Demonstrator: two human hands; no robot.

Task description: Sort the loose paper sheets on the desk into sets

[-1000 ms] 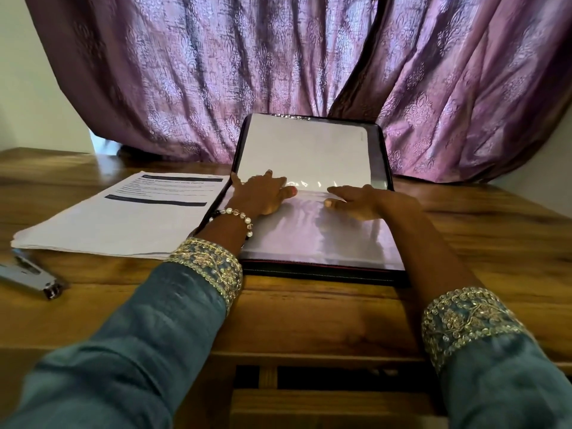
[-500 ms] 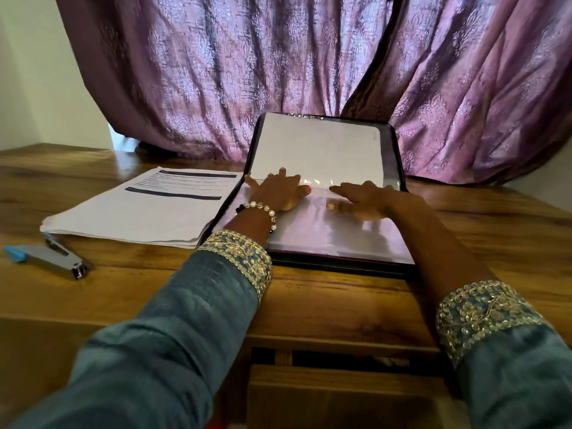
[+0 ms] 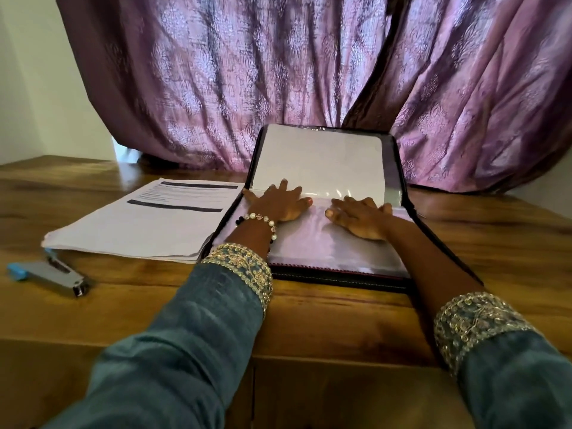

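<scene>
Left hand point(image 3: 280, 203): flat on the open folder's point(image 3: 399, 284) clear sleeve point(image 3: 312, 246), fingers spread wide and straight, gripping nothing; a bead bracelet point(image 3: 263, 218) circles the wrist.
Right hand point(image 3: 359, 216): palm down on the same sleeve, just beside the left, fingers stretched out and a little apart, holding nothing.
Folder: black, zip-edged, lying open on the wooden desk point(image 3: 309, 311), its back half propped up against the purple curtain point(image 3: 278, 72).
Papers point(image 3: 139, 227): a white stack with dark printed bars, flat on the desk to the left of the folder, its right edge touching the folder.
Stapler point(image 3: 52, 274): grey and blue, near the stack's front left corner.
Sleeves: teal with gold-embroidered cuffs point(image 3: 240, 267).
</scene>
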